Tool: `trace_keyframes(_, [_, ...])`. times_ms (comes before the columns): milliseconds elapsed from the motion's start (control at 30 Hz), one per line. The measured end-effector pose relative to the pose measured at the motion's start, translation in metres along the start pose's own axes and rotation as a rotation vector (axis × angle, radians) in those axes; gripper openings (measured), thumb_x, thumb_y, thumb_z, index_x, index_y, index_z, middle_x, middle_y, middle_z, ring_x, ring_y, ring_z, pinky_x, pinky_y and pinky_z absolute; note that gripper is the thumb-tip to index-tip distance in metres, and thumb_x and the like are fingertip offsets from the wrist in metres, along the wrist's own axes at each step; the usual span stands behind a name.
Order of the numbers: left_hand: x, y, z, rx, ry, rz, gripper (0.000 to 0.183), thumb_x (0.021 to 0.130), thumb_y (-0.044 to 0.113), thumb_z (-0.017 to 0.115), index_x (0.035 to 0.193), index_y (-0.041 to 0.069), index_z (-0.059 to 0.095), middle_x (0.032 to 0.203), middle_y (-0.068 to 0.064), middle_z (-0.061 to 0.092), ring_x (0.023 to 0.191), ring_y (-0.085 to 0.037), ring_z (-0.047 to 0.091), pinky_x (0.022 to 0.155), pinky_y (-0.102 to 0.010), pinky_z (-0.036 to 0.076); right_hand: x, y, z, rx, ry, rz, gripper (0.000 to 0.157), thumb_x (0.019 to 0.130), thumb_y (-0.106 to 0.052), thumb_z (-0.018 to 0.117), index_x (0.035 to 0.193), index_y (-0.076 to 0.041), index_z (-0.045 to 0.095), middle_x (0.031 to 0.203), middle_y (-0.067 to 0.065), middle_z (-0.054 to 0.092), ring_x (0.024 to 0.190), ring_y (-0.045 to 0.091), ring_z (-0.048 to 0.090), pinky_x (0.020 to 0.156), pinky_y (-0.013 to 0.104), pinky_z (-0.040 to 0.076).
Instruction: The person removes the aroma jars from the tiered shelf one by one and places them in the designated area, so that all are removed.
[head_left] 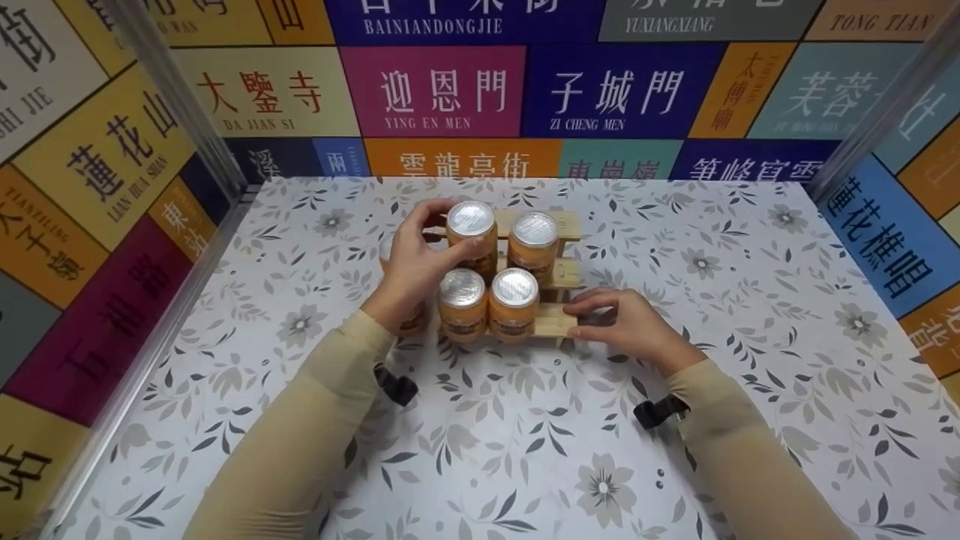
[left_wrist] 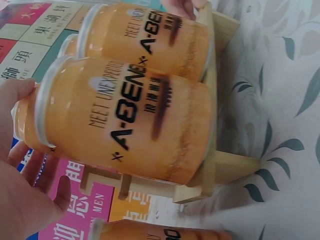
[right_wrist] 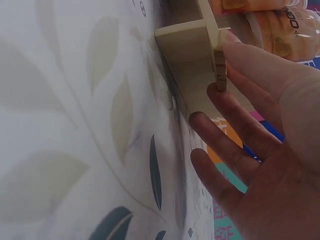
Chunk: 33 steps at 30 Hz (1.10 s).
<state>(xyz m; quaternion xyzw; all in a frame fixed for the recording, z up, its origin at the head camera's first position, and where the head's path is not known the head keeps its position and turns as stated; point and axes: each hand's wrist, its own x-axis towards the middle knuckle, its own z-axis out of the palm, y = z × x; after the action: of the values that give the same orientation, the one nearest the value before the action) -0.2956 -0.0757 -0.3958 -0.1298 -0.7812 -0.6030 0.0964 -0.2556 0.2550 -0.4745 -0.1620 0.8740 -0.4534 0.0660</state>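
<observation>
A small stepped wooden rack (head_left: 555, 321) bears several orange drink cans with silver lids. My left hand (head_left: 412, 266) grips the back-left can (head_left: 472, 220), its thumb across the near side and fingers round the far side. To the right of that one stands another can (head_left: 533, 241) on the rack. On the lowest step are a left front can (head_left: 462, 306) and a right front can (head_left: 514, 304), side by side. My right hand (head_left: 630, 322) pinches the right end of the lowest step between thumb and fingers; its other fingers (right_wrist: 220, 140) are spread in the right wrist view.
Left of the rack, another can (left_wrist: 160, 231) is partly hidden by my left hand in the head view. A floral-patterned cloth (head_left: 525, 442) covers the table. Colourful panels with printed characters (head_left: 435, 94) stand at the back and sides.
</observation>
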Motion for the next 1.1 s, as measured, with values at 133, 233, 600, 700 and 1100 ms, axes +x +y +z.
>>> trace_keyframes(133, [0.001, 0.005, -0.006, -0.015, 0.027, -0.017, 0.061, 0.08, 0.028, 0.089, 0.132, 0.016, 0.06, 0.125, -0.003, 0.062, 0.116, -0.019, 0.054, 0.102, -0.044, 0.045, 0.001, -0.001, -0.001, -0.008, -0.009, 0.017, 0.036, 0.083, -0.022, 0.088, 0.117, -0.014, 0.079, 0.128, 0.009, 0.07, 0.122, 0.027, 0.063, 0.099, 0.046, 0.057])
trace_keyframes(233, [0.002, 0.006, -0.014, -0.024, 0.056, -0.012, 0.061, 0.08, 0.027, 0.089, 0.131, 0.014, 0.059, 0.125, -0.003, 0.062, 0.115, -0.018, 0.053, 0.099, -0.041, 0.044, 0.0, -0.002, 0.0, -0.003, -0.014, 0.028, 0.036, 0.083, -0.022, 0.088, 0.117, -0.015, 0.079, 0.128, 0.008, 0.07, 0.122, 0.026, 0.063, 0.098, 0.045, 0.057])
trace_keyframes(600, [0.003, 0.002, -0.051, -0.007, 0.185, 0.049, 0.058, 0.082, 0.022, 0.087, 0.131, 0.006, 0.06, 0.125, -0.007, 0.063, 0.112, -0.017, 0.055, 0.095, -0.039, 0.042, 0.001, -0.001, -0.001, 0.021, -0.012, 0.023, 0.035, 0.083, -0.019, 0.088, 0.117, -0.012, 0.079, 0.128, 0.01, 0.07, 0.122, 0.028, 0.063, 0.099, 0.046, 0.057])
trace_keyframes(700, [0.001, 0.0, -0.063, 0.008, 0.217, 0.044, 0.058, 0.083, 0.023, 0.087, 0.132, 0.006, 0.059, 0.127, -0.006, 0.063, 0.112, -0.015, 0.054, 0.095, -0.039, 0.04, 0.001, -0.001, -0.001, 0.02, -0.014, 0.007, 0.035, 0.084, -0.019, 0.087, 0.117, -0.012, 0.079, 0.128, 0.011, 0.07, 0.122, 0.029, 0.063, 0.1, 0.047, 0.057])
trace_keyframes(1100, [-0.001, -0.017, -0.108, 0.052, 0.367, -0.036, 0.058, 0.087, 0.019, 0.083, 0.138, 0.007, 0.056, 0.132, -0.006, 0.061, 0.117, -0.013, 0.052, 0.098, -0.033, 0.037, 0.001, 0.0, -0.001, 0.033, -0.011, -0.018, 0.034, 0.084, -0.016, 0.087, 0.117, -0.009, 0.079, 0.127, 0.014, 0.07, 0.121, 0.031, 0.064, 0.099, 0.049, 0.057])
